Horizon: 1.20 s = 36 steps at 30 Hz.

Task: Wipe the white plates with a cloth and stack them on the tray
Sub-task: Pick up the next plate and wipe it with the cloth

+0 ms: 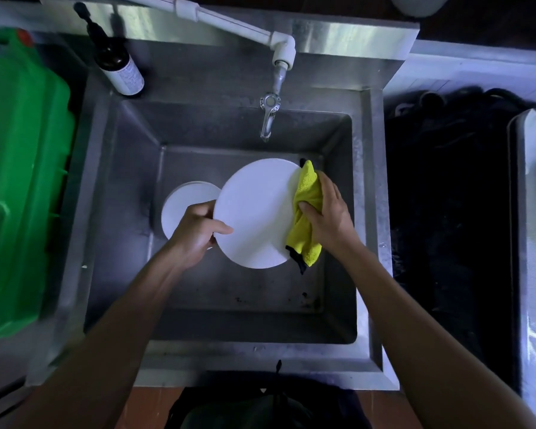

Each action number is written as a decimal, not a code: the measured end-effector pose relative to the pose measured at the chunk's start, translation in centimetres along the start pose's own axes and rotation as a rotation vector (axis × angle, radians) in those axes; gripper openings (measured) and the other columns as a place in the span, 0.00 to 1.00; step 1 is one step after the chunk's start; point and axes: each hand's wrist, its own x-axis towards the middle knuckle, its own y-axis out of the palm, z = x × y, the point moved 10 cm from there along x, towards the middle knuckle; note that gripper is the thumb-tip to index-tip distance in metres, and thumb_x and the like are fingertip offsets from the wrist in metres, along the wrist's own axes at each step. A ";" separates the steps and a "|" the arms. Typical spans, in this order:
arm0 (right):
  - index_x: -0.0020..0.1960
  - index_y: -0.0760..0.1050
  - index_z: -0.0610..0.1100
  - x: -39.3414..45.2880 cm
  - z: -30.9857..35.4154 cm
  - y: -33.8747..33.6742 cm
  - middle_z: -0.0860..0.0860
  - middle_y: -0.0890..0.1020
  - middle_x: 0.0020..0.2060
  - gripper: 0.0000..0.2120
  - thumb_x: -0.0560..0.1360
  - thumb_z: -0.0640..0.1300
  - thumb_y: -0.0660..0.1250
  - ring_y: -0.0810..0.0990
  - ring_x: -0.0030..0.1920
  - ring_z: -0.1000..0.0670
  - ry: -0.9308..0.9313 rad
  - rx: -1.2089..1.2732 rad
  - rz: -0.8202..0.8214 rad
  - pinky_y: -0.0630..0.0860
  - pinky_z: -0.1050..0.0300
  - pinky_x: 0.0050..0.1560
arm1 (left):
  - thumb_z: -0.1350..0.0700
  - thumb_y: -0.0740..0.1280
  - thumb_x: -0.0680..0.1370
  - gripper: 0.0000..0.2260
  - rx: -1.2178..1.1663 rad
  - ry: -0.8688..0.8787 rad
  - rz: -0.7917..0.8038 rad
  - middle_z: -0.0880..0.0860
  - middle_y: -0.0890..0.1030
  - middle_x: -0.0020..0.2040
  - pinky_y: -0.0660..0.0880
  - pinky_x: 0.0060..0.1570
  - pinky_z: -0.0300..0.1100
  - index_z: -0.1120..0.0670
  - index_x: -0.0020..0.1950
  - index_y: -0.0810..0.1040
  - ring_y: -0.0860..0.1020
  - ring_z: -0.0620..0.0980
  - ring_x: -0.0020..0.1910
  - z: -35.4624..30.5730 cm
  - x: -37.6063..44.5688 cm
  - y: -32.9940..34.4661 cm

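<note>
Plate first: the round white plate [254,215] sits in mid-air over the basin of the stainless steel sink [106,187], face toward me, roughly level with a slight tilt. My left hand [195,233] grips its left rim, thumb curled over the top face and the fingers hidden underneath. My right hand [328,215] is clenched round the bunched yellow microfibre cloth with dark edging [307,218], pressing it against the plate's right edge, so the cloth wraps over that rim. Below and to the left, partly covered by the held plate and my left hand, I can see a short stack of more white plates [186,202] resting on the sink floor; I cannot count them beyond at least 2. I judge the wiping step to be in hand, with only the right margin under the cloth now, so the next move calls for drawing the cloth across the rest of the face while the left hand keeps the rim steady, or turning the plate through the cloth. A wet rim pinched on 1 side could slip. Further out, the metal tap [270,119] hangs above the basin, a dark pump bottle with a pale label [118,63] stands on the back left ledge, and a large green plastic container [22,181] is at far left. At far right a pale metal edge [532,212] may be the tray, but I cannot tell.
</note>
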 end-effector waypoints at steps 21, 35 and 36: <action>0.62 0.72 0.44 -3.0 8.2 -0.2 0.45 0.76 0.52 0.21 0.70 0.36 0.69 0.74 0.52 0.40 -0.452 -0.392 -0.077 0.74 0.40 0.50 | 0.66 0.63 0.70 0.33 0.601 0.201 0.076 0.33 0.84 0.46 0.77 0.46 0.37 0.23 0.46 0.80 0.81 0.34 0.47 -3.4 1.5 3.1; 0.61 0.69 0.45 -5.3 8.2 -1.8 0.43 0.76 0.51 0.23 0.69 0.36 0.70 0.73 0.47 0.40 -0.563 -0.427 -0.349 0.71 0.45 0.45 | 0.36 0.65 0.79 0.30 -0.657 -0.394 -0.090 0.65 0.83 0.57 0.82 0.52 0.59 0.64 0.60 0.72 0.85 0.65 0.52 4.8 -0.9 5.0; 0.62 0.69 0.45 -5.6 8.5 -1.6 0.43 0.76 0.51 0.23 0.69 0.35 0.71 0.73 0.48 0.40 -0.583 -0.437 -0.355 0.70 0.45 0.46 | 0.37 0.65 0.79 0.29 -0.678 -0.383 -0.108 0.65 0.83 0.57 0.83 0.49 0.59 0.64 0.61 0.71 0.85 0.65 0.51 4.1 -0.7 5.4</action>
